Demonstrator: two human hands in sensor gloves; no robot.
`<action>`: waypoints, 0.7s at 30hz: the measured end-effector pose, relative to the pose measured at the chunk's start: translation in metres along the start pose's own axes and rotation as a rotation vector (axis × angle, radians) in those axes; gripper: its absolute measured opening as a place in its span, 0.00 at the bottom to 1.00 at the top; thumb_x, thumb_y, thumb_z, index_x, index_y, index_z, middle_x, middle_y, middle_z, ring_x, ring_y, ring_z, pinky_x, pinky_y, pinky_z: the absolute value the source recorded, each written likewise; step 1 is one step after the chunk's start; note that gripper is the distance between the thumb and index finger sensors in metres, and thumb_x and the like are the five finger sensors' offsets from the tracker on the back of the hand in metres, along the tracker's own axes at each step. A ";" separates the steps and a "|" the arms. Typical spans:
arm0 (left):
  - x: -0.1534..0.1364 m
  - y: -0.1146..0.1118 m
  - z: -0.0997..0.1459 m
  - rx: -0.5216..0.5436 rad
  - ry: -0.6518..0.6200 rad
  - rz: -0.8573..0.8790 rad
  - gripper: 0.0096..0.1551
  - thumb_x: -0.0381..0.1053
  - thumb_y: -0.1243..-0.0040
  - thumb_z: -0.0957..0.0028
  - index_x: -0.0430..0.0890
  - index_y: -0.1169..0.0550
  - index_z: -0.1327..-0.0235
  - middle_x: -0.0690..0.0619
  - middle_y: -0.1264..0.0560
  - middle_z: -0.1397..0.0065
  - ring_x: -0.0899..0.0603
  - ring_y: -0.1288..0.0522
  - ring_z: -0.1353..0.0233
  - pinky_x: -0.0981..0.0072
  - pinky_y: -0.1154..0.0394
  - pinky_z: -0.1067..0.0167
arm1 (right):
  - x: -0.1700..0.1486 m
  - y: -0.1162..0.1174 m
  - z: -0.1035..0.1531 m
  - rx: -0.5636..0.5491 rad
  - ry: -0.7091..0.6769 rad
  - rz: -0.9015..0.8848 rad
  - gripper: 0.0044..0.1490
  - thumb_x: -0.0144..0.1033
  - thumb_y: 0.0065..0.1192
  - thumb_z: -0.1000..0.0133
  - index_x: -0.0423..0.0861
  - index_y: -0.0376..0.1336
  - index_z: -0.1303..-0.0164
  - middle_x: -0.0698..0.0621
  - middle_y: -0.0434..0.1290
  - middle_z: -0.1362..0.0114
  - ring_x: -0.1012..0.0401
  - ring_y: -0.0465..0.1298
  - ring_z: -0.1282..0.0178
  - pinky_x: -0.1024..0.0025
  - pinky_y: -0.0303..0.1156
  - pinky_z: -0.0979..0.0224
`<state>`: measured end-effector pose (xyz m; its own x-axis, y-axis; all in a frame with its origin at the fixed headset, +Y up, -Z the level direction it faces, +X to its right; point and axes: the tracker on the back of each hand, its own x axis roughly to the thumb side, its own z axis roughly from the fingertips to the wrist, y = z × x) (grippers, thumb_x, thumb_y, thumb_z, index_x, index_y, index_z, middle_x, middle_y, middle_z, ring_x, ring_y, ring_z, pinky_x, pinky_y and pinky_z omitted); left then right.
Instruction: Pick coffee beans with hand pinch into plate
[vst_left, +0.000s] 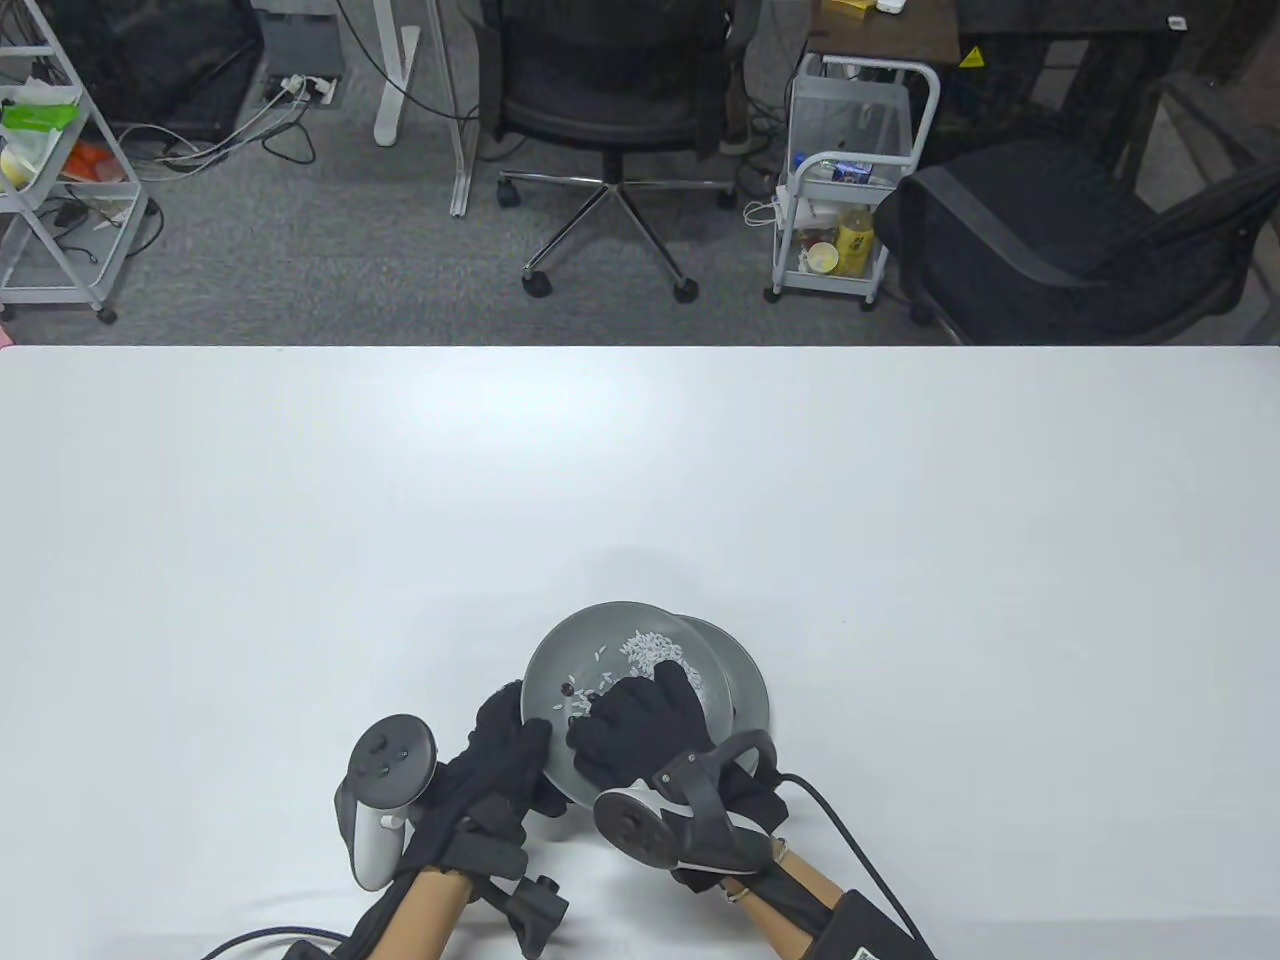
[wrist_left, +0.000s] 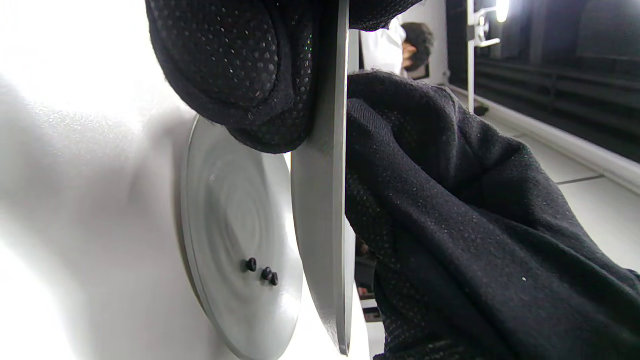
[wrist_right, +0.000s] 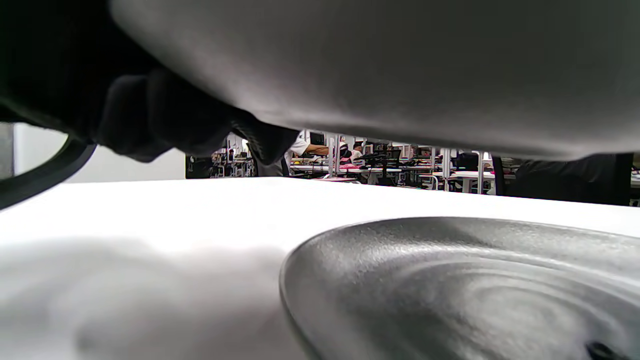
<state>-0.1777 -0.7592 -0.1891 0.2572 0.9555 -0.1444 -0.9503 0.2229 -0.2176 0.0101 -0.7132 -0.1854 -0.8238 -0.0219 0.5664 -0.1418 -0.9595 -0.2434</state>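
Observation:
My left hand (vst_left: 515, 735) grips the left rim of a grey plate (vst_left: 600, 630) and holds it tilted above a second grey plate (vst_left: 745, 680) that lies on the table. The held plate carries a heap of white rice (vst_left: 655, 655) and a few dark coffee beans (vst_left: 570, 690). My right hand (vst_left: 595, 720) reaches into the held plate, fingertips by the beans; whether it pinches one is hidden. In the left wrist view the lower plate (wrist_left: 225, 200) holds three coffee beans (wrist_left: 262, 272). The right wrist view shows the held plate's underside (wrist_right: 400, 65) above the lower plate (wrist_right: 450, 280).
The white table (vst_left: 640, 480) spreads wide around both plates. Beyond its far edge stand office chairs (vst_left: 610, 110) and a white cart (vst_left: 845, 170). Glove cables (vst_left: 850, 840) trail near the front edge.

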 end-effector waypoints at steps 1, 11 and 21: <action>0.000 0.000 0.000 0.001 0.007 -0.002 0.33 0.43 0.55 0.30 0.32 0.50 0.21 0.35 0.31 0.30 0.41 0.19 0.48 0.59 0.18 0.54 | 0.001 0.001 0.001 0.003 -0.010 0.011 0.19 0.51 0.56 0.31 0.57 0.66 0.33 0.56 0.70 0.29 0.53 0.70 0.24 0.40 0.57 0.17; -0.003 0.005 0.000 0.015 0.025 0.032 0.33 0.43 0.55 0.30 0.33 0.50 0.21 0.36 0.31 0.29 0.42 0.19 0.48 0.59 0.19 0.54 | -0.012 -0.005 0.002 -0.024 0.006 -0.031 0.19 0.50 0.53 0.30 0.56 0.65 0.33 0.54 0.70 0.30 0.52 0.70 0.25 0.45 0.60 0.17; -0.004 0.013 0.001 0.062 0.048 0.069 0.33 0.43 0.55 0.30 0.33 0.50 0.21 0.36 0.32 0.29 0.41 0.19 0.47 0.58 0.19 0.53 | -0.091 -0.027 0.011 -0.132 0.300 -0.141 0.18 0.48 0.54 0.29 0.53 0.66 0.33 0.52 0.71 0.31 0.49 0.71 0.27 0.42 0.61 0.20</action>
<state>-0.1915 -0.7604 -0.1906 0.1971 0.9591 -0.2032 -0.9748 0.1696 -0.1453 0.0947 -0.6885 -0.2216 -0.9128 0.2106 0.3499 -0.3192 -0.9024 -0.2895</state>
